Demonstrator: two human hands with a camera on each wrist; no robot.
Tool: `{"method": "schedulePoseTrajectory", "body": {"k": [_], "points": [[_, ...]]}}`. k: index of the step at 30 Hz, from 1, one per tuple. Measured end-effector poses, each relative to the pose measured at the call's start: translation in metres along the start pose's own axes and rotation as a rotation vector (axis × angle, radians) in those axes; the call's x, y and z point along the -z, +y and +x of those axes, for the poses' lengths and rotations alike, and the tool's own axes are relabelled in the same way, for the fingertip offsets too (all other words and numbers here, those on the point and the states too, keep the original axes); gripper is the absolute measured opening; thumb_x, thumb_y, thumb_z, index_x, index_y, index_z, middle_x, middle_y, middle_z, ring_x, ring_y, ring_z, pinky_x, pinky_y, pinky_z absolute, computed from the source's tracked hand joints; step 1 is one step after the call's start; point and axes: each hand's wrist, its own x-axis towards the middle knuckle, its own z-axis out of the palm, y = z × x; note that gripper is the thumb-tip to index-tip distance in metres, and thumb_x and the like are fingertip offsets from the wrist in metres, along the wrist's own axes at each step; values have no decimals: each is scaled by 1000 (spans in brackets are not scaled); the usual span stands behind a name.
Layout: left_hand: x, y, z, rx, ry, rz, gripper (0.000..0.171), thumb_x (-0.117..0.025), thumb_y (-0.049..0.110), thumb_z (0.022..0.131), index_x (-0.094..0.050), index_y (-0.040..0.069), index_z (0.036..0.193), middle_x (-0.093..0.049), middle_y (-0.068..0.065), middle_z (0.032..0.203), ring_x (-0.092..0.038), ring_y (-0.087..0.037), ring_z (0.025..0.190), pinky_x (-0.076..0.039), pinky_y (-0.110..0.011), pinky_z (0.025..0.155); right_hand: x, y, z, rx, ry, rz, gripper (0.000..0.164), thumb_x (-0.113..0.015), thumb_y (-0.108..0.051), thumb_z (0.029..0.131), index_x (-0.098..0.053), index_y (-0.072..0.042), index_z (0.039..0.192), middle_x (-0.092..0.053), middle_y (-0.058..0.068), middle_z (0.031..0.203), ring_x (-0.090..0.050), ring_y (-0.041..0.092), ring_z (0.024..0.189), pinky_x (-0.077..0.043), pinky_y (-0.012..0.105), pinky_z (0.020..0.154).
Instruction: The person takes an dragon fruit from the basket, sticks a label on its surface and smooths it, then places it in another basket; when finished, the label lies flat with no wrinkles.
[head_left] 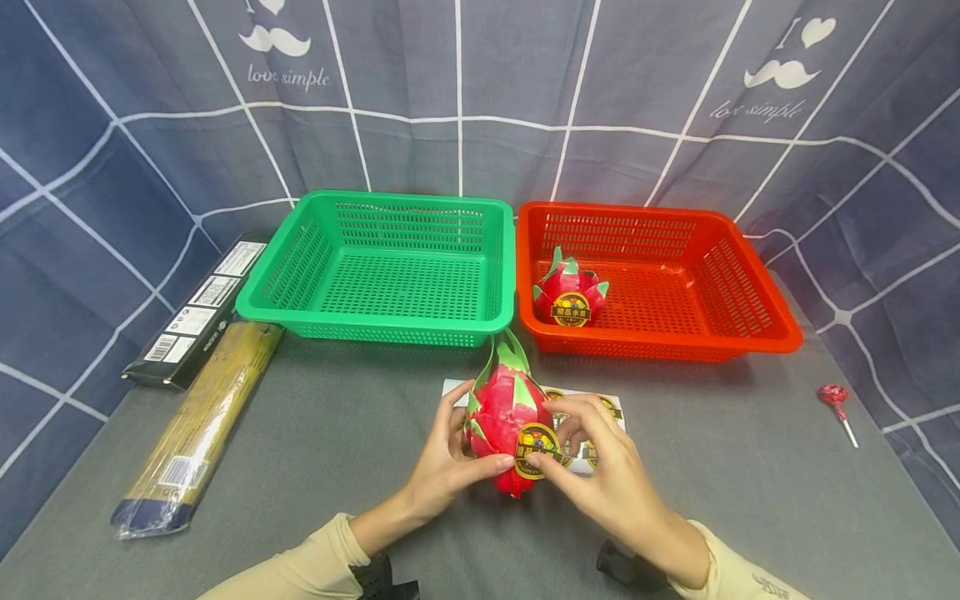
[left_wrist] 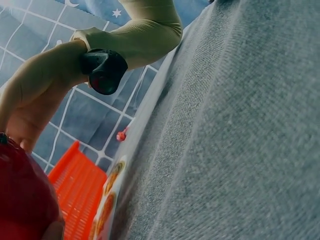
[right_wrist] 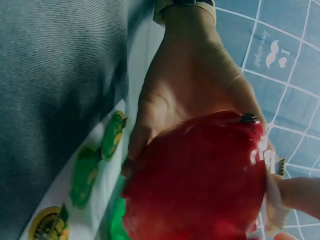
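Note:
A red dragon fruit with green leaf tips is held over the table, leaves pointing away from me. My left hand grips it from the left, thumb across its front near a round black-and-gold sticker. At the sticker's right edge is the thumb of my right hand, its index fingertip against the fruit's right side. In the right wrist view the red skin covers much of the left palm. A white sheet of similar stickers lies behind the right hand, partly hidden.
A green basket stands behind; a red basket beside it holds another stickered dragon fruit. A black box and a long yellow packet lie left. On the right is a red lollipop.

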Motion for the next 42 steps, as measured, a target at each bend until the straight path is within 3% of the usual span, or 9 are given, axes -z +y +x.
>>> {"method": "schedulePoseTrajectory", "body": {"k": [3, 5, 9, 13, 16, 24, 27, 34, 42], "points": [[0, 0, 0, 2, 6, -5, 87, -72, 8, 72, -18, 27, 138, -46, -11, 122, -53, -27, 105, -52, -37, 80, -6, 3, -4, -66, 22, 12, 63, -80, -13, 64, -50, -7, 120, -52, 3, 110, -49, 10, 84, -42, 17, 68], [0, 0, 0, 8, 8, -12, 87, -72, 9, 73, -18, 27, 138, -46, -11, 122, -53, -27, 106, -52, -37, 81, -11, 4, -8, -180, 7, 95, 65, -76, -11, 70, -43, -8, 126, -47, 5, 120, -48, 10, 92, -44, 21, 74], [-1, -1, -2, 15, 7, -33, 85, -71, 9, 73, -18, 28, 138, -47, -11, 122, -54, -27, 107, -52, -38, 80, -22, 6, -17, -407, -52, 428, 57, -56, -7, 87, -25, -6, 135, -36, 12, 132, -47, 6, 109, -43, 17, 86], [-4, -2, -3, 24, 13, -45, 85, -72, 11, 72, -18, 27, 137, -46, -11, 124, -53, -28, 109, -52, -38, 81, -34, 11, -27, -434, -138, 830, 48, -35, -10, 96, -12, -6, 138, -34, 8, 131, -46, 3, 113, -43, 17, 90], [-7, 1, -5, 45, 21, -56, 85, -73, 13, 72, -18, 25, 135, -45, -9, 125, -52, -26, 110, -52, -38, 81, -40, 10, -32, -439, -168, 1018, 45, -28, -13, 98, -7, -9, 138, -35, 3, 128, -46, 4, 114, -43, 20, 92], [-14, 14, -11, -9, -82, -98, 93, -74, 9, 72, -6, 10, 136, -40, -16, 124, -53, -22, 107, -52, -32, 81, -52, 23, -42, -462, -123, 987, 49, -28, -19, 99, -2, -15, 141, -32, 0, 132, -44, 5, 118, -41, 19, 94], [-14, 14, -12, -10, -116, -128, 96, -73, 6, 71, -4, 11, 137, -38, -14, 125, -51, -20, 110, -52, -31, 83, -51, 18, -40, -463, -116, 942, 52, -31, -17, 98, -2, -15, 141, -31, 3, 131, -46, 5, 115, -43, 20, 92], [-16, 14, -12, 7, -99, -129, 97, -73, 9, 71, -2, 12, 137, -36, -14, 126, -50, -18, 112, -51, -30, 84, -50, 2, -36, -582, -48, 645, 58, -44, -13, 93, -12, -17, 142, -36, 10, 128, -44, 1, 109, -41, 15, 89], [-16, 12, -14, -34, -137, -156, 97, -72, 10, 73, -1, 15, 139, -36, -9, 126, -51, -12, 112, -50, -29, 86, -48, 0, -37, -575, -52, 637, 53, -37, -12, 95, -12, -17, 141, -34, 9, 130, -41, 0, 112, -37, 14, 92]]}}
